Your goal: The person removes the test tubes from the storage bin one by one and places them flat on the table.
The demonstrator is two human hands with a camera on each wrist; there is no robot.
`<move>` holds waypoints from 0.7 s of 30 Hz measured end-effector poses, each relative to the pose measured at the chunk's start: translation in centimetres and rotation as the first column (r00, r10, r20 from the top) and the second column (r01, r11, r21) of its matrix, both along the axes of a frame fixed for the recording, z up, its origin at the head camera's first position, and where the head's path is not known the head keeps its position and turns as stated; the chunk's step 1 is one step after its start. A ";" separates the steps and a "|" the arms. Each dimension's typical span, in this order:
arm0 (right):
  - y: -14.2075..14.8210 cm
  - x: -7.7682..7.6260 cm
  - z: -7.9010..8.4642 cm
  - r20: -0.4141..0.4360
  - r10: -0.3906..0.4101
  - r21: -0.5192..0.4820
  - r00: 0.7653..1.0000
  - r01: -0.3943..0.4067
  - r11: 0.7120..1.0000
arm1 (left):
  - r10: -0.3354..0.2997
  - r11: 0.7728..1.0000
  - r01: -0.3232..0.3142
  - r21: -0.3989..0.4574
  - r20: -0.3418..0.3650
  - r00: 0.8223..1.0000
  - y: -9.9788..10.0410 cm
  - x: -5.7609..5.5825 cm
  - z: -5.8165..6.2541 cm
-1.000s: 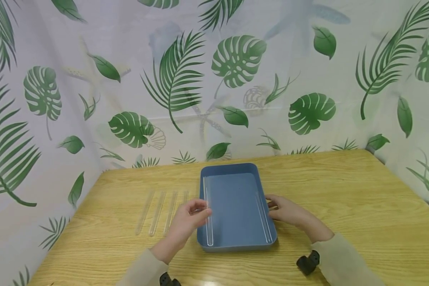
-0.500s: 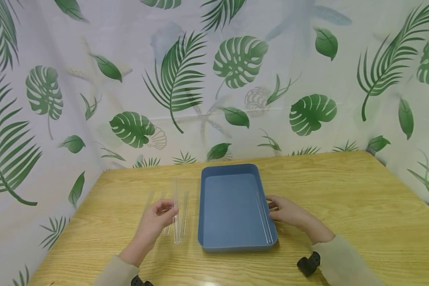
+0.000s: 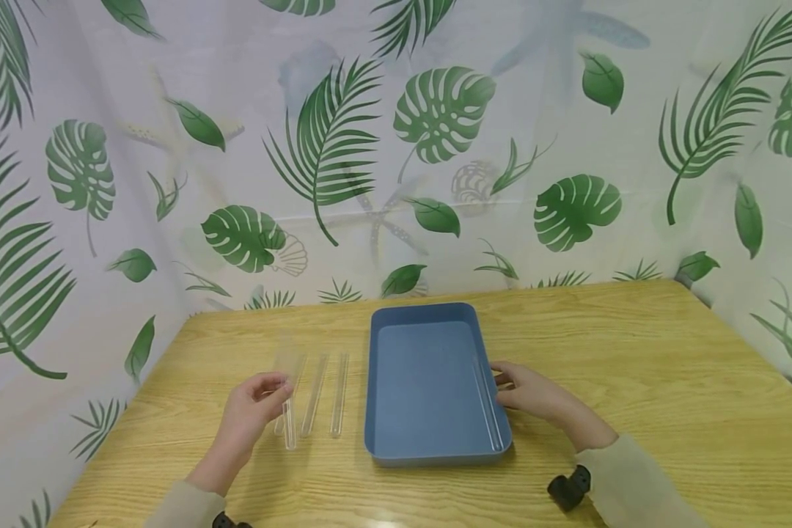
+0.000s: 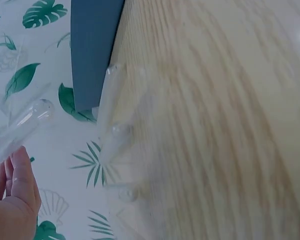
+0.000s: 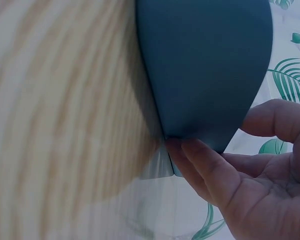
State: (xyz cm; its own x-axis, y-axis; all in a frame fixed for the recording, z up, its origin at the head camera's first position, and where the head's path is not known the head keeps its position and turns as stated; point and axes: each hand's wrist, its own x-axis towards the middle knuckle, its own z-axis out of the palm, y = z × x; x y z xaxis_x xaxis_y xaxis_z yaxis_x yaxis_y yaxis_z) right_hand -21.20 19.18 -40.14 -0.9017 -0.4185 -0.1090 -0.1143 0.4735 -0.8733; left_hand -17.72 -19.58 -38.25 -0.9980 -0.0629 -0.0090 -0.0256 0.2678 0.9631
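Observation:
My left hand (image 3: 254, 400) pinches a clear test tube (image 3: 290, 429) by its upper part, over the table left of the tray. In the left wrist view, the rounded end of the held tube (image 4: 32, 115) points away from the fingertips. Beneath and beside that hand lie other clear test tubes (image 3: 339, 396), roughly parallel; the hand partly covers the leftmost ones. A blue rectangular tray (image 3: 429, 455) stands to their right, with one clear tube (image 3: 487, 403) along its right wall. My right hand (image 3: 534, 392) rests its fingertips and thumb against the outside of that wall.
The wooden table (image 3: 633, 367) extends right of the tray and in front of it. A white curtain (image 3: 501, 257) with printed green leaves hangs behind the table and along both sides.
My left hand has carried the test tube leftward, from the tray's left side to the tubes on the table. The right hand and the tray stay in place.

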 end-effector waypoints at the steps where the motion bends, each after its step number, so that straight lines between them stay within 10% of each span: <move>1: 0.0 0.0 0.0 0.002 -0.001 0.000 1.000 0.001 1.000 | 0.005 1.000 -0.005 -0.007 0.002 1.000 -0.2 0.0 0.0; 12: 0.0 0.0 0.0 0.021 -0.006 0.001 1.000 0.006 1.000 | 0.071 0.983 -0.075 -0.166 -0.033 0.997 -2.9 -0.6 0.1; 21: -0.1 0.1 0.1 0.026 -0.005 -0.010 1.000 0.006 1.000 | 0.135 0.901 -0.150 -0.407 -0.067 0.989 -5.2 -1.1 0.1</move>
State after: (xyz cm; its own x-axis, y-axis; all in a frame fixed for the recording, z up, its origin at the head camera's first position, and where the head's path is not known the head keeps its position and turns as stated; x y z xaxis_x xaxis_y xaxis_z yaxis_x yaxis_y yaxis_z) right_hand -21.05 19.12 -40.01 -0.9009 -0.4147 -0.1280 -0.0890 0.4652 -0.8807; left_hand -18.87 -24.78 -38.18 -0.9772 -0.1949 0.0843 -0.0603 0.6354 0.7698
